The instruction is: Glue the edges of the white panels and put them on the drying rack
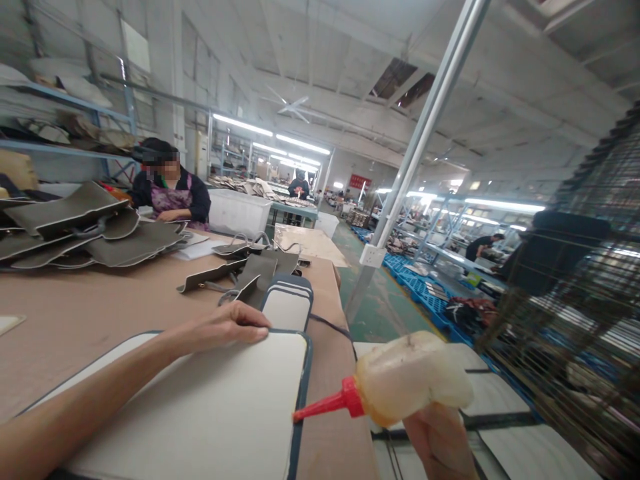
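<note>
Right hand (pixel 440 437) closed round bottle (pixel 413 377), left hand (pixel 233 325) pinching panel's (pixel 225 407) far edge, tabletop (pixel 95 303) alongside

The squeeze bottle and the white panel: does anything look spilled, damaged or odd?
No spill or damage stands out on the white panel. The squeeze bottle looks dirty: yellowish stains behind its red nozzle, perhaps residue.

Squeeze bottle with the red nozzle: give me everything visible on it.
The squeeze bottle is cloudy, translucent, apparently plastic, stained yellowish near the neck, with a red collar and long tapering red nozzle. The right hand holds it from below, tipped nearly sideways, nozzle pointing left and slightly down in the picture. The tip is at the dark border of the white panel; actual contact is unclear.
</note>
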The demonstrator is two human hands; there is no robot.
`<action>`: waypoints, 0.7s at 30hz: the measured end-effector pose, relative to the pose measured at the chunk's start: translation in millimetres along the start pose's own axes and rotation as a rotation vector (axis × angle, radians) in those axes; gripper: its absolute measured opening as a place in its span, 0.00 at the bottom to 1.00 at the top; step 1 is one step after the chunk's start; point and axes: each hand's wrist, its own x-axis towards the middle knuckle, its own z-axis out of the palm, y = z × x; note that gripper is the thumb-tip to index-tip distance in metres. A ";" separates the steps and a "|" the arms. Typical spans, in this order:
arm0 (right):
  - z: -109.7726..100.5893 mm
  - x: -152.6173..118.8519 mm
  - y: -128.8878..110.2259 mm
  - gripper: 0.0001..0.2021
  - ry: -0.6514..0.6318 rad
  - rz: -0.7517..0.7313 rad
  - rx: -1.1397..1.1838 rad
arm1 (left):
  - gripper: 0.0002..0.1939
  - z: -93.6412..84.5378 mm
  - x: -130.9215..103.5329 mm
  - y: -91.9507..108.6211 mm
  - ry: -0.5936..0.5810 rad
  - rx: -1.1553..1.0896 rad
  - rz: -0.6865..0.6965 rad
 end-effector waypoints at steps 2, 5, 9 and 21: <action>0.9 1.1 -0.3 0.17 -0.083 0.006 -0.004 | 0.22 -1.1 1.1 -1.2 -0.004 -0.015 -0.009; 0.9 4.2 -0.7 0.18 -0.242 -0.022 -0.009 | 0.23 -1.9 1.3 -0.1 -0.010 -0.045 -0.037; 0.5 4.1 0.2 0.20 -0.269 -0.023 -0.046 | 0.20 -1.9 0.6 0.8 0.016 -0.118 -0.066; -37.9 0.9 21.9 0.21 -0.133 0.079 -0.094 | 0.16 -6.2 -1.0 -12.5 0.159 -0.234 -0.132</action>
